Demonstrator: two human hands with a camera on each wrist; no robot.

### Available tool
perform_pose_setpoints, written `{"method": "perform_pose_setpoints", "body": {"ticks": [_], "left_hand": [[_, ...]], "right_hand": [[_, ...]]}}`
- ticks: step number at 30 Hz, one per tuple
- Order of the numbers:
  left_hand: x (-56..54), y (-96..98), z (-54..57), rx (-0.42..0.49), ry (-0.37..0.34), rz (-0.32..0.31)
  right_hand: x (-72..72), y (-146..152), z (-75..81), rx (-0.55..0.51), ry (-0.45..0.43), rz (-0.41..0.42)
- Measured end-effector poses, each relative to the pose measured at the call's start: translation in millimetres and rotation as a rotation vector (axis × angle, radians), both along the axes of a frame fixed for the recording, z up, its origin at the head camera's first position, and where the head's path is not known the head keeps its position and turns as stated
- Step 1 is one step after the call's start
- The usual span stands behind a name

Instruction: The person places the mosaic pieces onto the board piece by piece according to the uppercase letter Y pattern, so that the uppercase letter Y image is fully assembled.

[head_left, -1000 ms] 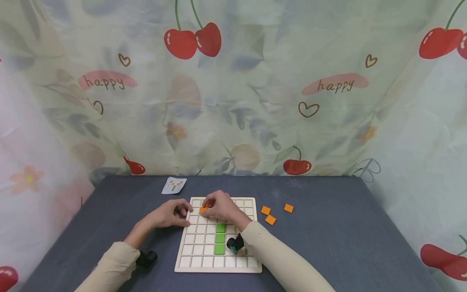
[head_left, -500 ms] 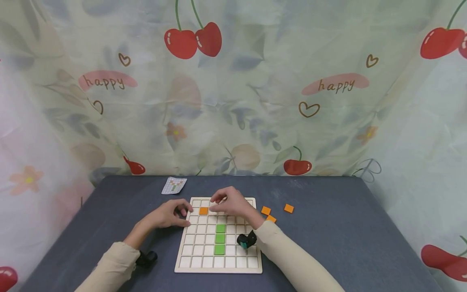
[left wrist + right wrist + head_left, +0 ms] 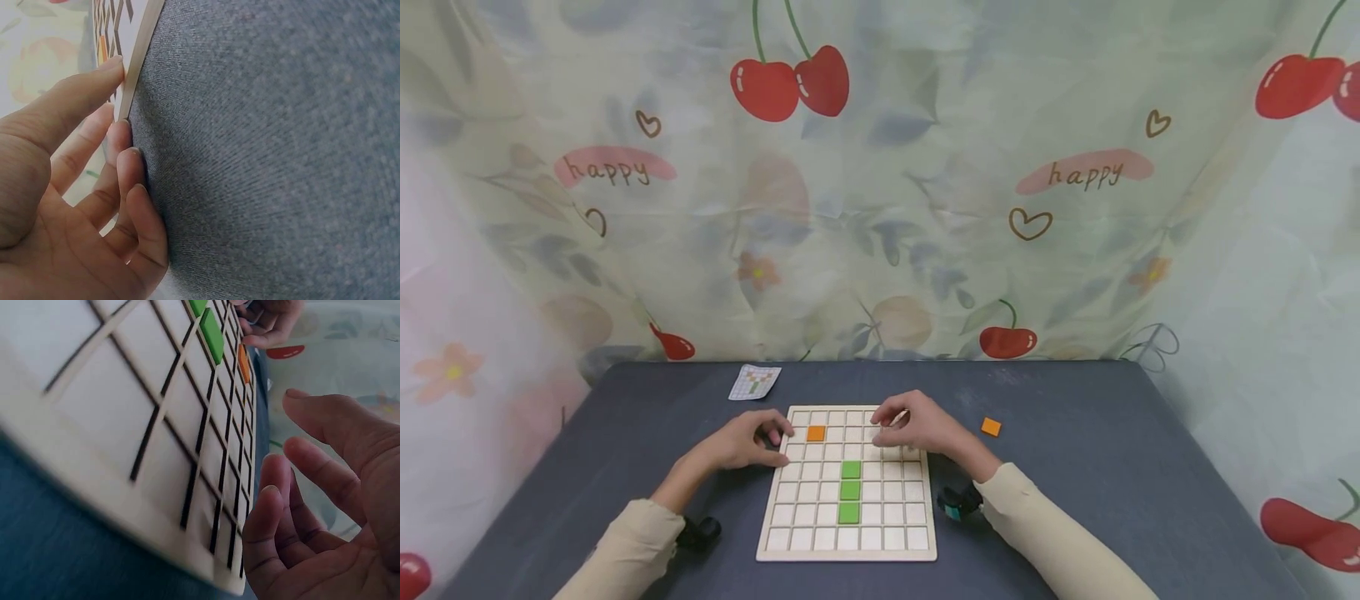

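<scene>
A pale wooden grid board (image 3: 846, 553) lies flat with white cells. A column of green tiles (image 3: 849, 491) sits in its middle, and one orange tile (image 3: 816, 433) lies in a cell near the upper left. My left hand (image 3: 741, 440) rests at the board's left edge, thumb and fingertips touching the rim, as the left wrist view also shows. Over the board's upper right side is my right hand (image 3: 925, 425), thumb and fingers apart and nothing between them in the right wrist view (image 3: 325, 500). A loose orange tile (image 3: 991, 427) lies on the dark cloth beyond it.
A small paper card (image 3: 755, 382) with a printed grid pattern lies behind the board on the left. The dark cloth-covered table (image 3: 1075, 467) ends at a patterned curtain (image 3: 880, 183). Each wrist wears a black camera (image 3: 958, 502).
My right hand has let go of the orange tile in the board's cell and moved right across the board. Two loose orange tiles are now hidden behind it. My left hand has stayed put.
</scene>
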State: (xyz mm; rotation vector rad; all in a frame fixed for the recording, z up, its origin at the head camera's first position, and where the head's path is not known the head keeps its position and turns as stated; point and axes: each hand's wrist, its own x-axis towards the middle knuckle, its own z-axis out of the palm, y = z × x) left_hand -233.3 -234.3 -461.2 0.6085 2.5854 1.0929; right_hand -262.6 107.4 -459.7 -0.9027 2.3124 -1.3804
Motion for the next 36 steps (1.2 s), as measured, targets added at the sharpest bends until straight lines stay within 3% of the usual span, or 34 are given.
{"method": "perform_pose_setpoints", "body": {"ticks": [12,18,28,36], "left_hand": [[2.4,-2.0,-1.6,-0.001,-0.002,0.01],[3.0,-1.8,-1.3,-0.001,-0.009,0.016],[0.8,-3.2,-3.3,0.01,0.001,-0.004],[-0.9,-3.6,-3.7,0.014,0.011,-0.02]], "right_hand": [[13.5,39.6,-1.5,-0.001,0.037,0.018],[18.5,60.8,2.1,-0.001,0.011,0.007],[17.4,91.4,-5.2,-0.008,0.021,0.006],[17.7,107.3,-8.8,0.069,0.059,-0.057]]}}
